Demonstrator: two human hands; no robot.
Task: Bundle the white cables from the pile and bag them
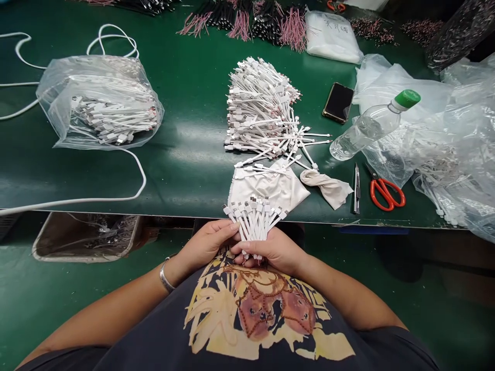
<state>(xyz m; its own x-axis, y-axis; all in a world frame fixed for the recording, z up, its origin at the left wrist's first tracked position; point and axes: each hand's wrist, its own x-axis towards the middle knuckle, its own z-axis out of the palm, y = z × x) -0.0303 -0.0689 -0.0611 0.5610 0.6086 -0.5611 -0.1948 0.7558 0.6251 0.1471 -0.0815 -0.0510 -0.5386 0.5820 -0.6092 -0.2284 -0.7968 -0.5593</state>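
"Holding what, exactly, in our right hand (280, 250)?"

"A fanned bunch of white cables (255, 224), thumb laid across the lower part, fingers curled beneath. Bunch sits on the near side of the cloth (270, 188), plugs pointing towards it, pinkish wire ends towards us."

"And our left hand (212, 237)?"

"Thumb and fingers drawn in at the bunch's left edge. Whether they pinch a single cable, we cannot tell."

"Handling notes?"

"We'd do best with firm, even thumb pressure, low on the bunch; too slack and the outer cables probably slide out. We'd let the left fingertips square up the plugs, since they splay unevenly, and spare the thin wire ends any bending."

"Further out?"

"A few loose cables lie on the cloth's far part; the big cable pile (259, 105) rises beyond it. To the cloth's right: a twisted rag (327, 186), then the cutter (356, 190) and red-handled scissors (386, 195). We'd leave those blades well off our wrists. A clear bag of cables (104, 103) lies left of the cloth, farther back."
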